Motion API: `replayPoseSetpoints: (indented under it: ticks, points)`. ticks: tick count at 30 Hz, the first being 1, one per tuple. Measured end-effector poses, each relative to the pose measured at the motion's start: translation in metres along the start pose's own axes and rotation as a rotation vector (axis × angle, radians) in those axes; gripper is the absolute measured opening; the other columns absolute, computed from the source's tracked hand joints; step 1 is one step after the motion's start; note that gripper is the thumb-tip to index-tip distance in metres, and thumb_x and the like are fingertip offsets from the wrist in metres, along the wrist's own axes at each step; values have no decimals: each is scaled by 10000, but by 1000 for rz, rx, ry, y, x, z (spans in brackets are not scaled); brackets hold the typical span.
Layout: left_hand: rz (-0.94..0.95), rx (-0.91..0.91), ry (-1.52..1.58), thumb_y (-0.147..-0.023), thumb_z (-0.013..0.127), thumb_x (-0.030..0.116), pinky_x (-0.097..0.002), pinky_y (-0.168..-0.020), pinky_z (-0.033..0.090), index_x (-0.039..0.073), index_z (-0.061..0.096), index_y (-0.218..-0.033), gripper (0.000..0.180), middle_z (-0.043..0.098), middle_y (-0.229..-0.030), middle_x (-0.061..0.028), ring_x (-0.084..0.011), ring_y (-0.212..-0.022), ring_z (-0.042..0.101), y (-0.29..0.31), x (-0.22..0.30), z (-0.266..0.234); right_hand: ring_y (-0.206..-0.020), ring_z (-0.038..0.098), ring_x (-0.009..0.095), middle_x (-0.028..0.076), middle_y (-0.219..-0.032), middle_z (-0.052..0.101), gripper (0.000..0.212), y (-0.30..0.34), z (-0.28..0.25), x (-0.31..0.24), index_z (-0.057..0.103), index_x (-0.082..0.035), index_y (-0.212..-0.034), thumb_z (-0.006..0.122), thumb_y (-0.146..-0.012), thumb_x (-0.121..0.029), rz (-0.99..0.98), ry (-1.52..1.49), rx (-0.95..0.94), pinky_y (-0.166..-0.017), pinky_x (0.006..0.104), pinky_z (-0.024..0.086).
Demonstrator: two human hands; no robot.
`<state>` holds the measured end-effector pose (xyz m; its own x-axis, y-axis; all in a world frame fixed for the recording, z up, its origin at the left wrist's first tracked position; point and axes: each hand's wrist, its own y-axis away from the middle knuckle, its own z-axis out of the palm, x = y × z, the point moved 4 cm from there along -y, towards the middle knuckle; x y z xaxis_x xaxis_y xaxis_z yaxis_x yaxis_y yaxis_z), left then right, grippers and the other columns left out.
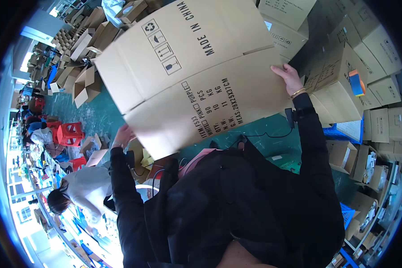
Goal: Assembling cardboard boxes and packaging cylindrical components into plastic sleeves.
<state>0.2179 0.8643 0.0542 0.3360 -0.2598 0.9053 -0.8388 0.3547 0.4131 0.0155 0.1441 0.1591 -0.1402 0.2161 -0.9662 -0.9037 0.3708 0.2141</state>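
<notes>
Head view: here's your flat-looking carton, spread across the upper centre of the frame, print toward you. Your left hand curls onto its lower-left edge; your right hand pinches the right edge, fingers partly hidden. Gripped both sides, likely to stop it sagging! Boxes stand stacked, upper right.

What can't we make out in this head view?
Head view:
Large, flattened brown cardboard box: far end cut off by the top edge; underside faces away.
Bare right hand: some fingers hidden behind the box.
Co-worker in pale grey top: hand details washed out by glare.
</notes>
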Motion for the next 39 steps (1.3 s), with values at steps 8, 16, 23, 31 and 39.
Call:
replayPoseSetpoints:
  ticks: [8,16,23,31,39]
  points:
    - [615,434,-201,-883,749,189,-449,-1050,467,55,594,-1331,493,603,-1360,-166,-321,-1268,577,-63,38,120,-847,692,163,69,-942,711,229,31,85,34,658,-75,-1072,741,-912,-215,-205,1038,138,-744,309,538]
    - [1037,-90,-1132,-889,739,381,-452,-1042,469,147,585,-1393,577,613,-1370,-121,-353,-1250,581,-99,28,321,-886,652,308,61,-894,676,168,16,106,228,668,-139,-976,707,-883,-274,-422,1309,-122,-806,408,534]
    - [98,-599,-1011,-975,555,545,-425,-941,514,191,670,-1292,489,684,-1231,-154,-346,-1146,631,-188,-182,342,-993,633,278,53,-936,692,132,-9,70,350,696,-148,-1013,662,-898,-202,-509,1377,-180,-993,452,456]
    - [79,-472,-934,-1005,490,519,-451,-1000,474,125,649,-1304,519,670,-1233,-186,-393,-1164,611,-160,-236,389,-1041,619,266,40,-1006,723,187,-15,9,391,730,-151,-1027,644,-860,-140,-406,1321,74,-1066,454,411]
    - [64,-450,-781,-1016,477,506,-451,-967,489,83,672,-1258,525,687,-1172,-210,-400,-1121,629,-189,-214,410,-1008,616,295,93,-915,690,111,-49,12,360,657,-88,-927,689,-829,-128,-562,1248,134,-913,452,468]
